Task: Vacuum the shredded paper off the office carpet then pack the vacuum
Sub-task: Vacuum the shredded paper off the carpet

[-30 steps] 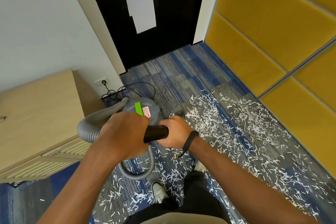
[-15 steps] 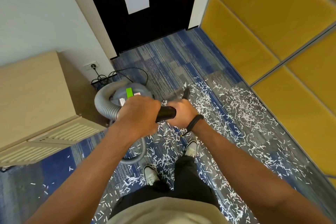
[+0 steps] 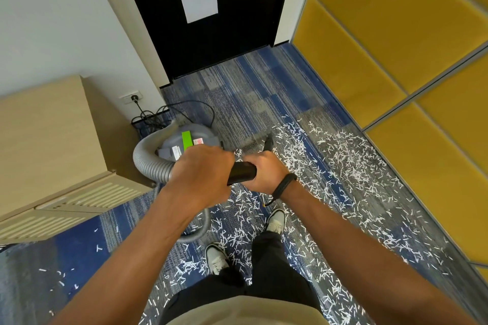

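**Shredded paper still thick on the carpet; hose and cord are the hazards**

Shredded paper (image 3: 340,166) lies scattered over the blue and grey carpet (image 3: 237,92), densest to the right of the person and running along the foot of the yellow wall panels (image 3: 383,34), with thinner strays around both shoes and a few off to the left. Toward the dark door (image 3: 211,21) the carpet shows no strips.

Both hands grasp the black wand (image 3: 241,172): the left hand (image 3: 202,175) has its fingers curled round the end where the grey hose (image 3: 148,161) joins, the right hand (image 3: 265,171) is wrapped round it further along. The nozzle (image 3: 268,142) sits at the near edge of the litter.

Risks, as I judge them:
- The hose loops down close by the left shoe (image 3: 216,258); a step back could catch it and tug the grey vacuum (image 3: 190,140).
- The power cord (image 3: 169,113) lies coiled beside the canister, plugged into the wall socket (image 3: 131,97). Reaching far right may pull it taut.
- The shoes stand among the strips, so walking could tread them into the pile.
- Strips tight against the wall may be missed by a broad sweep.

Most of the cleaning looks undone, and packing is well off. A pale wooden cabinet (image 3: 52,140) stands left of the canister.
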Available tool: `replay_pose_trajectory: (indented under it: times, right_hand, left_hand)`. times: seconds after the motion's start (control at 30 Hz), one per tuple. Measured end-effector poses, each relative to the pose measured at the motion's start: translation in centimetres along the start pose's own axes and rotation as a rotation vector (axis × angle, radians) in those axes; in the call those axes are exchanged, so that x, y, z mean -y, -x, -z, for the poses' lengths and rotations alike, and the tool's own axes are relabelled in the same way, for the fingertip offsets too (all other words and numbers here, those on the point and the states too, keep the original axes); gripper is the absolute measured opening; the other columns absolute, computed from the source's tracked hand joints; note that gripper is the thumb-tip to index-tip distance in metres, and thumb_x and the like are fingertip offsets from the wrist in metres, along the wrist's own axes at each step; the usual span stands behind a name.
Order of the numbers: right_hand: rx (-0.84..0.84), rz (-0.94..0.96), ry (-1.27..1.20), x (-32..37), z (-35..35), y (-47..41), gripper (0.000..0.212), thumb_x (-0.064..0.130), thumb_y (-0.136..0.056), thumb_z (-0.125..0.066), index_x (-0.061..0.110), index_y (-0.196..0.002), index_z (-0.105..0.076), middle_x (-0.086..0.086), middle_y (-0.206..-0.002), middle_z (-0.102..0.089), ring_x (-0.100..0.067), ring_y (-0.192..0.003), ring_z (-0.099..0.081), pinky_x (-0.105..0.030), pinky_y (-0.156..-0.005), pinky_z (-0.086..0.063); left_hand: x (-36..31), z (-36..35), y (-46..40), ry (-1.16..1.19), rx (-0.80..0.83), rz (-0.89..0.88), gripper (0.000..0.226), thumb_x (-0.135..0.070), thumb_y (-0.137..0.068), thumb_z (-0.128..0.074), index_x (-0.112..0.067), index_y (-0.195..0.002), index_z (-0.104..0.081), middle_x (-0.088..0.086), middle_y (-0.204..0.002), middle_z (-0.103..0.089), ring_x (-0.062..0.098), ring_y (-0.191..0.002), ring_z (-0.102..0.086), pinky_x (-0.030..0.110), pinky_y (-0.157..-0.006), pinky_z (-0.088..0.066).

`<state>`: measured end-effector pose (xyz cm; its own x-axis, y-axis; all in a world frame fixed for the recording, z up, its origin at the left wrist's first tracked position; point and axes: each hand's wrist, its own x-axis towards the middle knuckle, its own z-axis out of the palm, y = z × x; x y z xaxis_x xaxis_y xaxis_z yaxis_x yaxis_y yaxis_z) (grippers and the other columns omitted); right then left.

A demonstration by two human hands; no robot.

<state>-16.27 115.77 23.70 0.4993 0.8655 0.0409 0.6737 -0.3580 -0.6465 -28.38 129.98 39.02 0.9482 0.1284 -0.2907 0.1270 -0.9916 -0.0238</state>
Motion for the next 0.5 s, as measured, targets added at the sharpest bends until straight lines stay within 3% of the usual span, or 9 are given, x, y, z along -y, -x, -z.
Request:
replay_pose_trajectory:
  times: [0.1,0.5]
  right_hand:
    - [-0.028,0.006,-0.014,-0.1,0.3,0.1,0.017,0.046,-0.069,-0.057,0.033,-0.069,-0.045,0.003,-0.058,-0.061,-0.020,-0.054,-0.060,-0.021,-0.054,-0.035]
    - [0.029,-0.070,0.065,-2.9,3.3,-0.8,0.012,0.033,-0.070,-0.062,0.028,-0.066,-0.051,0.002,-0.063,-0.064,-0.020,-0.059,-0.061,-0.027,-0.056,-0.048]
  left_hand:
    - [-0.2,0.3,-0.3,0.004,-0.006,-0.001,0.033,-0.042,-0.086,-0.073,-0.027,-0.115,-0.066,-0.001,-0.094,-0.069,0.025,-0.090,-0.067,0.033,-0.067,-0.050]
    - [-1.4,-0.2,-3.5,0.053,-0.060,0.001,0.037,-0.045,-0.086,-0.072,-0.029,-0.119,-0.065,-0.002,-0.098,-0.071,0.023,-0.092,-0.068,0.033,-0.072,-0.048]
